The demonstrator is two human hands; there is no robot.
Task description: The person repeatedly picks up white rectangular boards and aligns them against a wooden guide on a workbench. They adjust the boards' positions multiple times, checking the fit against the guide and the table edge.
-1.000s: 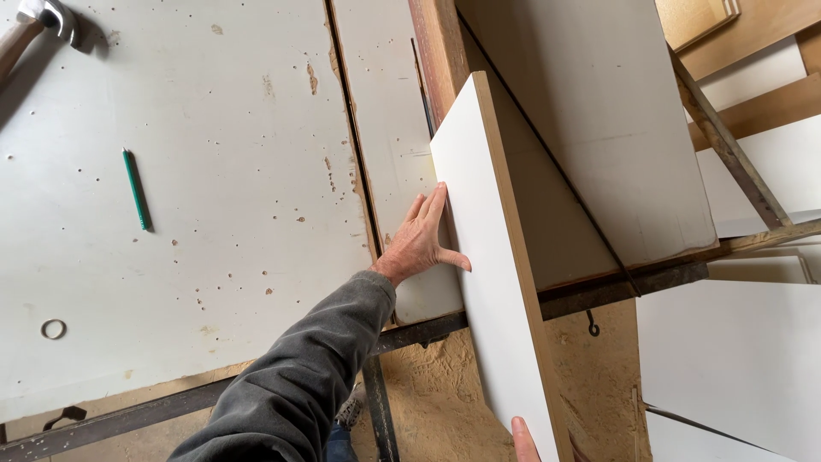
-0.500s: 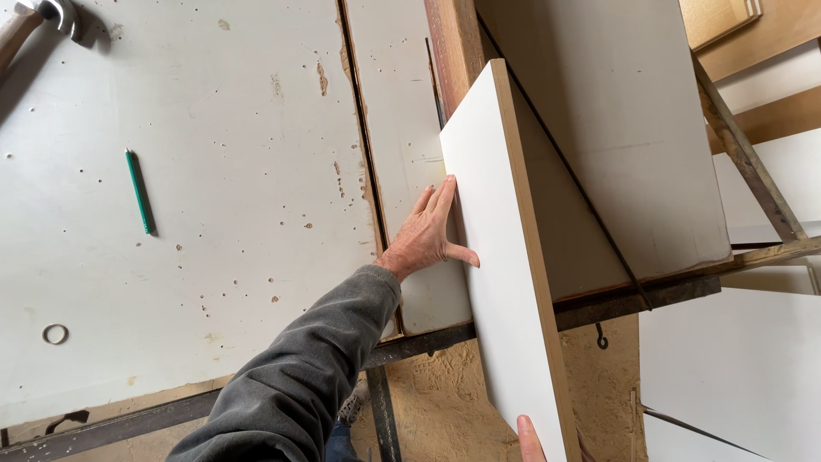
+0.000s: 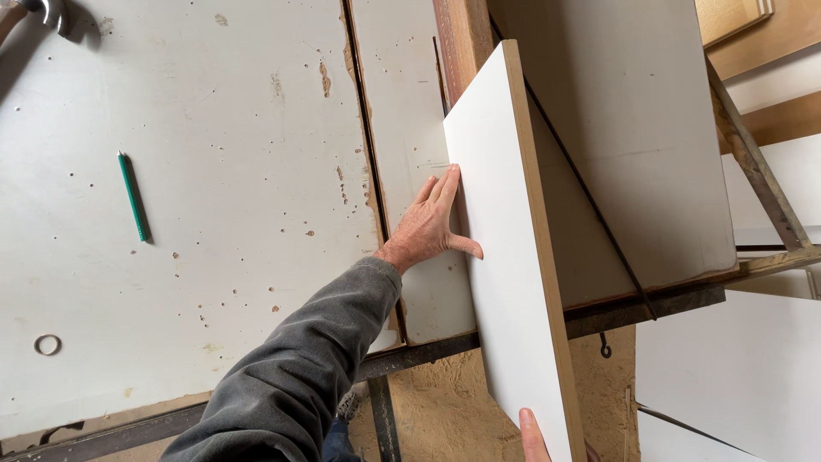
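Observation:
A long white panel [image 3: 505, 257] with a raw brown edge stands tilted on its side over the right part of a scuffed white worktop [image 3: 222, 257]. My left hand [image 3: 432, 227], in a grey sleeve, holds the panel's left edge: its fingers lie along and behind the edge and its thumb rests on the white face. At the bottom of the view, only the thumb of my right hand [image 3: 532, 438] shows, pressed on the panel's near end.
A green pencil [image 3: 132, 197] and a small metal ring [image 3: 48, 345] lie on the worktop at left. A hammer head [image 3: 51, 10] is at the top left corner. A large pale board [image 3: 633, 128] leans behind the panel on a metal frame [image 3: 650, 304]. More white boards lie at right.
The panel has shifted a little to the right and away from me, and my left hand has moved along with it. The pencil has stayed put.

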